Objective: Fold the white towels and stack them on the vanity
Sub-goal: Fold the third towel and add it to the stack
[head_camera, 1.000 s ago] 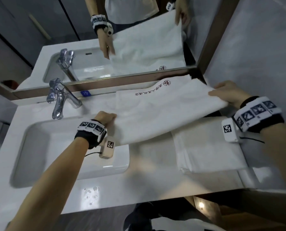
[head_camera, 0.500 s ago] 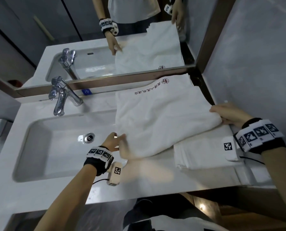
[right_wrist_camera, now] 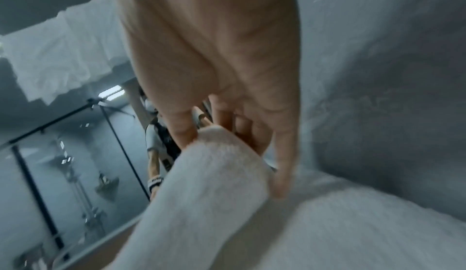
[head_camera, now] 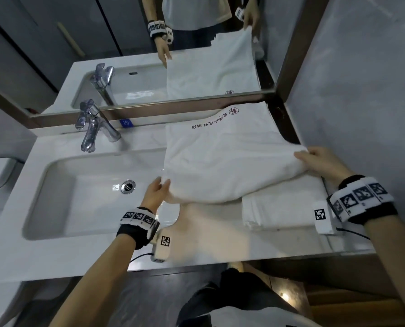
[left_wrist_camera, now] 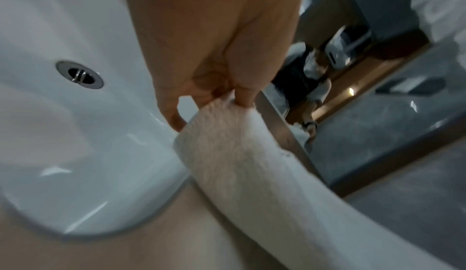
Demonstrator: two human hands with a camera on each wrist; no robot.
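A large white towel (head_camera: 222, 161) with dark printed lettering lies half-folded over the right part of the vanity top (head_camera: 220, 241), its far edge against the mirror frame. My left hand (head_camera: 158, 188) pinches the towel's near left corner (left_wrist_camera: 227, 134) just above the basin's right rim. My right hand (head_camera: 314, 161) pinches the near right corner (right_wrist_camera: 221, 154) beside the wall. Under the held edge lies a folded white towel (head_camera: 281, 208) on the counter at the right.
A white basin (head_camera: 83, 197) with a metal drain (head_camera: 128, 186) fills the left of the vanity. A chrome tap (head_camera: 90, 128) stands behind it. The mirror (head_camera: 173, 55) runs along the back and a grey wall (head_camera: 362, 102) closes the right side.
Both hands have drawn the towel's near edge toward me and lower, so it overlaps the folded towel. My left hand went from the basin's back rim to its right rim.
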